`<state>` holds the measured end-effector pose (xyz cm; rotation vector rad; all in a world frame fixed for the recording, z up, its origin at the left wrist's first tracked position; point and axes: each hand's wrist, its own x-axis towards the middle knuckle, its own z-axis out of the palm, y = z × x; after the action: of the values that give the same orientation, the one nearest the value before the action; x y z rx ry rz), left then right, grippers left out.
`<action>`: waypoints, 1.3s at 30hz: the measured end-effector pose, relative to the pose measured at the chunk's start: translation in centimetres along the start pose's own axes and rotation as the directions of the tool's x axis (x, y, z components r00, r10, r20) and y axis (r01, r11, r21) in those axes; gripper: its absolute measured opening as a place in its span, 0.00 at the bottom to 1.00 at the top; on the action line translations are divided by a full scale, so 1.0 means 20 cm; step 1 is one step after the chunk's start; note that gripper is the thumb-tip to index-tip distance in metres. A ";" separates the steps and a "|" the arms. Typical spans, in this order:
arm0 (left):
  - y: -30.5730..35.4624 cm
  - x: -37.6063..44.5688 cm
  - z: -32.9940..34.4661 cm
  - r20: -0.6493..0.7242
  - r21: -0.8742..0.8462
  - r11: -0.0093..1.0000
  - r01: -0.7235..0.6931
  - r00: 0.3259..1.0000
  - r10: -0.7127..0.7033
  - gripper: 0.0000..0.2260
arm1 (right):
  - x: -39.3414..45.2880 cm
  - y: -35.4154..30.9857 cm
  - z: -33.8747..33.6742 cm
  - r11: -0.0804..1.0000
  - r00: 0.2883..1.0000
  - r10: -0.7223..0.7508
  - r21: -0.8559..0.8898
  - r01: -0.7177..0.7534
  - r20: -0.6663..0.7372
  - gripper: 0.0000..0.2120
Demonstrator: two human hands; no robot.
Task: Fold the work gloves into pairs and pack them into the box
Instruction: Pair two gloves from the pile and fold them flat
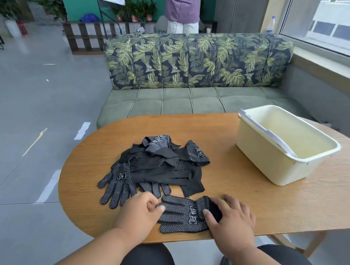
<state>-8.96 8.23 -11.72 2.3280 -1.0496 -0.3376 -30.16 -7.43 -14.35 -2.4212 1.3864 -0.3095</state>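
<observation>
A black work glove with white dots (182, 215) lies flat near the table's front edge, fingers pointing left. My left hand (141, 213) pinches its fingertips. My right hand (232, 220) presses on its cuff end, thumb on the printed label. Behind them sits a loose pile of black gloves (160, 164), with one dotted glove (117, 185) spread out at the pile's left. A cream plastic box (257, 151) stands open and empty at the table's right rear.
The oval wooden table (272, 203) has its front edge just under my hands. A green leaf-print sofa (190, 66) stands behind the table. A person stands far back by the green wall (182, 1). My knees show below.
</observation>
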 end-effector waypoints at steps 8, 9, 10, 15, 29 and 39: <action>-0.02 -0.04 0.00 0.052 0.035 0.999 -0.041 0.998 0.039 0.05 | 0.00 0.00 0.02 1.000 1.000 0.011 -0.015 -0.011 -0.012 0.23; -0.02 -0.03 0.00 0.051 0.034 0.999 -0.036 0.998 0.034 0.05 | 0.01 0.00 0.02 1.000 1.000 0.010 -0.013 -0.011 -0.010 0.24; -0.02 -0.03 0.00 0.048 0.021 0.999 -0.026 0.999 0.025 0.05 | 0.01 0.00 0.02 1.000 1.000 0.008 -0.013 -0.008 -0.008 0.24; -0.01 -0.05 -0.01 0.010 -0.014 0.999 -0.033 0.999 0.034 0.04 | 0.01 0.00 0.02 1.000 1.000 0.008 -0.016 -0.008 -0.009 0.24; -0.05 -0.11 0.01 0.048 0.026 0.990 -0.137 0.990 0.135 0.08 | 0.01 0.01 0.02 1.000 1.000 -0.004 -0.012 0.003 -0.011 0.25; -0.13 -0.09 0.04 0.038 0.201 0.924 -0.326 0.945 0.325 0.05 | 0.00 0.01 0.02 1.000 1.000 -0.006 -0.008 0.006 -0.004 0.27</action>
<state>-8.89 10.72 -13.90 2.2724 -1.5094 -0.1079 -30.17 -7.46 -14.77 -2.4330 1.3842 -0.3106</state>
